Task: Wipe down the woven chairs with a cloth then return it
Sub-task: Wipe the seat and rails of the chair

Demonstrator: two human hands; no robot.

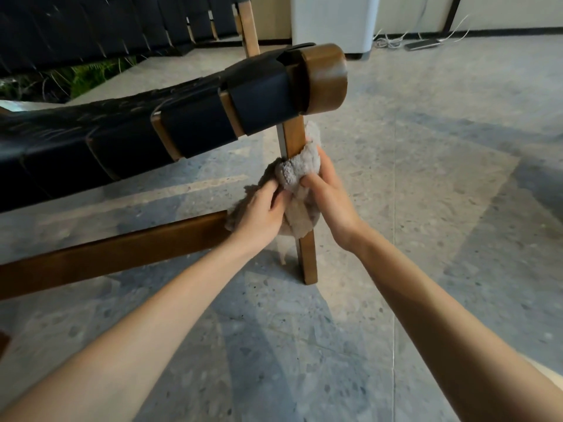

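- A left hand (262, 211) grips the lower folds of a beige cloth (300, 169), fingers curled into the pile and knuckles up.
- A right hand (329, 196) closes on the bunched upper part of the same cloth. Its thumb pinches the wad from the front and its fingers wrap behind.
- The cloth is wound round a wooden leg (308, 260) of a chair (91, 147), about midway between seat and floor. A loose tail hangs down just left of the leg.
- A brown rail (115, 251) runs from the leg toward the left of the view, its near end covered by the cloth and the left hand.
- Above the hands, black straps (262, 102) wrap the seat's front edge, ending beside a round wooden cap (324, 77).
- The chair stands on a speckled grey floor (426, 208).
- A second chair (106, 25), its back woven in black, fills the upper left corner, with green plants (82, 77) showing below it.
- By the far wall stand a white unit (332, 19) and, to its right, a tangle of white cables (393, 41) on the floor.
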